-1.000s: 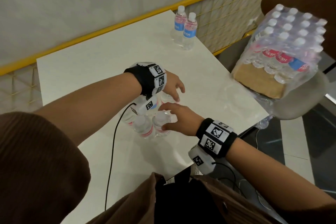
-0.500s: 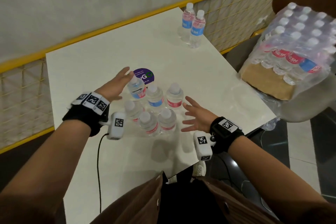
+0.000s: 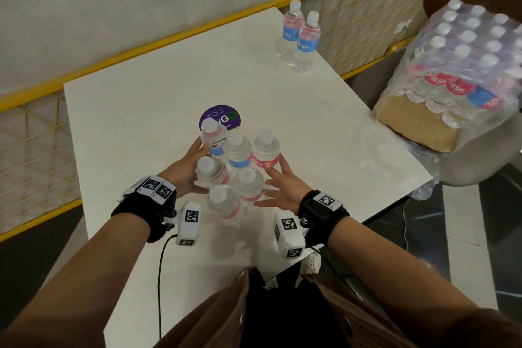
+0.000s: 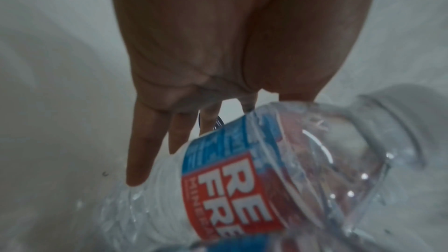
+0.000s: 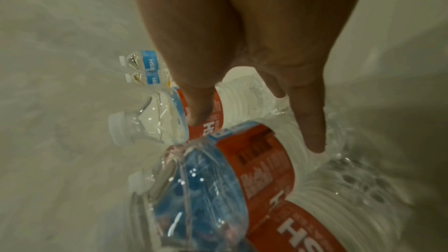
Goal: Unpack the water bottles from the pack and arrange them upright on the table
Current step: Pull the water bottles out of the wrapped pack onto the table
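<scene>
six small water bottles (image 3: 238, 167) standing upright in a tight cluster near the middle of the white table (image 3: 141, 121), caps up, long axes vertical, shoulders touching or nearly so. left hand (image 3: 189, 168) set against the cluster's left flank, fingers straight and slightly spread, tips by the far-left bottle (image 3: 213, 140) and palm beside the one behind it; left wrist view showing those fingers (image 4: 140, 160) laid flat along a ribbed bottle wall, not curled round it. right hand (image 3: 282, 189) on the opposite flank, fingers splayed and straight, thumb tip on the red label of the far-right bottle (image 3: 265, 151); right wrist view confirming touch only, no grip. cluster therefore lying squarely between the two palms, each hand equally near its own side. likely step: squeezing the group together or steadying it, so any push needs to stay low and level, since tall narrow bottles tip easily if pressed near the cap. two more bottles (image 3: 300, 37) upright at the table's far right corner, well apart from the cluster. shrink-wrapped pack (image 3: 457, 70) on a seat to the right, off the table, many caps showing through the plastic, so plenty left to unpack. round purple sticker (image 3: 223, 118) just beyond the cluster.
</scene>
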Demonstrator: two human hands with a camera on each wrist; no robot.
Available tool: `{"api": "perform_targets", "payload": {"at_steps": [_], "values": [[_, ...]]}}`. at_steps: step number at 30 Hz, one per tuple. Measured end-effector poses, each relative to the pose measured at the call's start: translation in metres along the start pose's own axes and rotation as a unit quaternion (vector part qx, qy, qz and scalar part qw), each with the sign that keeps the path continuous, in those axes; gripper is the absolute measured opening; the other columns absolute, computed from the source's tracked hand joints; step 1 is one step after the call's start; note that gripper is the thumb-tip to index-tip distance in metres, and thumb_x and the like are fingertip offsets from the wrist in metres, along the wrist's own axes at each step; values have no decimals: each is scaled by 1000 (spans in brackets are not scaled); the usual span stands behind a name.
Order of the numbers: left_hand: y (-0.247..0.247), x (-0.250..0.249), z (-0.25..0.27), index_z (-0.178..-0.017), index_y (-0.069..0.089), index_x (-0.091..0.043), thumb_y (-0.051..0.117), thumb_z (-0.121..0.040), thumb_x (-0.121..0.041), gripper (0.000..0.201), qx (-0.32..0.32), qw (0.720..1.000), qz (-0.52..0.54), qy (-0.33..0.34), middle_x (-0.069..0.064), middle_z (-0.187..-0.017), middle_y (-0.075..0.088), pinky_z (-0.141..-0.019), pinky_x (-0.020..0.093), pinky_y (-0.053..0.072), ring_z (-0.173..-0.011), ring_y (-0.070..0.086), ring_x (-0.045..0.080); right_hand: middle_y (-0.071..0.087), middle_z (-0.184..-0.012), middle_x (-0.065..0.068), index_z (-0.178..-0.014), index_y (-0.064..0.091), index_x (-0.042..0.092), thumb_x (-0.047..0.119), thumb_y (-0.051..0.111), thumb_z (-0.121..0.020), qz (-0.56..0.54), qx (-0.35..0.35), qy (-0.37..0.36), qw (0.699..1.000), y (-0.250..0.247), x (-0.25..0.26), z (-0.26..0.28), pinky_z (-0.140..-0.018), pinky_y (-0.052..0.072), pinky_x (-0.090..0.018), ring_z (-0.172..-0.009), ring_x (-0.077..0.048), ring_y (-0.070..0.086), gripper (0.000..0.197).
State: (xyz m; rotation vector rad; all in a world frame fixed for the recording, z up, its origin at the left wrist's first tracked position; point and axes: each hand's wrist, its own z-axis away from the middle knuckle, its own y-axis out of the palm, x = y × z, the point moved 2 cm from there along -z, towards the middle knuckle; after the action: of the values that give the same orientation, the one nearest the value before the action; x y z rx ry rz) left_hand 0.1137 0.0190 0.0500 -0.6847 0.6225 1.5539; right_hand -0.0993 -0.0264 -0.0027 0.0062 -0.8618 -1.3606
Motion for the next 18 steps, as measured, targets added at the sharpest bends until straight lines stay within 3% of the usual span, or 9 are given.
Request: {"api": "perform_targets", "payload": {"at_steps": [4, 6, 7, 9, 11, 13, 14, 16, 18], "values": [[-2, 0, 3, -128, 34, -63, 61, -58, -80, 76, 5, 1000, 4, -2, -5, -133, 56, -79, 51, 54, -116, 58, 28, 15, -153, -17, -141, 11, 57, 33, 63, -89, -2, 8, 1, 1000, 13, -6, -1, -83, 55, -53, -137, -44, 27, 77], [-5, 1, 3, -123, 35, -67, 66, -41, -86, 90, 0, 1000, -11, -5, -4, -135, 49, -76, 48, 54, -118, 55, 27, 17, -153, -16, -141, 9, 57, 28, 60, -92, 15, 15, -4, 1000, 15, -7, -2, -89, 52, -55, -137, -43, 28, 77], [-7, 2, 4, -123, 34, -68, 66, -40, -86, 91, -3, 1000, -18, -7, -3, -137, 46, -78, 48, 54, -119, 54, 28, 17, -153, -16, -141, 10, 57, 27, 60, -92, 18, 15, -2, 1000, 16, -7, -2, -89, 51, -55, -138, -43, 27, 76], [-8, -1, 7, -127, 31, -67, 63, -58, -81, 77, -11, 999, -38, -23, -1, -139, 44, -84, 51, 53, -120, 54, 30, 15, -153, -19, -142, 11, 56, 30, 61, -91, 17, 14, 3, 1000, 15, -5, 1, -89, 51, -54, -139, -42, 26, 76], [-14, -7, 8, -135, 27, -58, 52, -85, -64, 56, -44, 993, -98, -41, -1, -139, 46, -94, 50, 48, -120, 52, 27, 15, -155, -17, -144, 11, 53, 30, 61, -91, 20, 15, 7, 1000, 7, 0, 4, -90, 50, -53, -141, -42, 22, 76], [-19, -20, 11, -142, 28, -41, 45, -93, -52, 53, -78, 966, -243, -46, 1, -142, 47, -100, 45, 41, -124, 49, 26, 21, -155, -12, -146, 13, 49, 25, 59, -93, 29, 17, 7, 999, -7, 5, 7, -94, 48, -54, -140, -43, 21, 75], [-22, -30, 13, -144, 32, -32, 45, -94, -51, 55, -97, 938, -331, -34, 3, -144, 45, -102, 42, 39, -127, 46, 25, 27, -152, -9, -146, 15, 48, 22, 59, -93, 36, 16, 7, 999, -16, 7, 8, -95, 48, -53, -140, -43, 23, 73], [-15, -57, 28, -141, 42, -20, 48, -92, -50, 57, -143, 878, -456, 23, 5, -146, 44, -103, 36, 36, -131, 44, 25, 43, -136, -4, -146, 23, 43, 17, 58, -94, 55, 9, 5, 998, -37, 13, 12, -94, 48, -52, -137, -41, 29, 68], [9, -86, 48, -133, 51, -15, 50, -92, -47, 52, -163, 842, -503, 108, 5, -140, 50, -94, 27, 39, -127, 47, 23, 53, -116, 1, -144, 31, 38, 14, 57, -94, 75, -8, -1, 997, -58, 21, 17, -94, 49, -51, -132, -37, 37, 62]]}}
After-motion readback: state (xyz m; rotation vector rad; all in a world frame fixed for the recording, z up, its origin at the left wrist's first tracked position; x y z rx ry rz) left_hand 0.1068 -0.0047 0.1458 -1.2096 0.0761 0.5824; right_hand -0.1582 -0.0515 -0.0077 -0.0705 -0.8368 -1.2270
